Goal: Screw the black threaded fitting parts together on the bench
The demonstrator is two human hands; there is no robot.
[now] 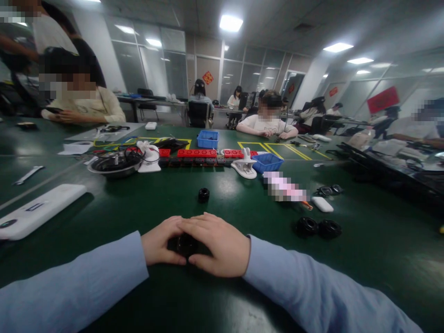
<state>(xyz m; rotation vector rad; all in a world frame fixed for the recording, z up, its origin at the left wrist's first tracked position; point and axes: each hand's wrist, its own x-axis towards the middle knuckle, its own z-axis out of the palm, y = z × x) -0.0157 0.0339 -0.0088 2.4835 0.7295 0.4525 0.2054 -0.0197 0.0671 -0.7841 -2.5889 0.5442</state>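
My left hand (161,243) and my right hand (218,245) rest together on the green table (243,277), close to me, fingers curled around a small black round part (185,244) that shows only between them. The right fingers overlap the left ones. Both sleeves are light blue. A small black ring-shaped part (203,194) lies on the table just beyond my hands. Two more black round parts (317,227) lie to the right.
A white flat device (38,209) lies at left, a metal bowl with cables (116,163) behind it. Red and black blocks in a row (197,156), two blue bins (267,163), white holders and a white case (322,204) lie further back. Other people sit around the table.
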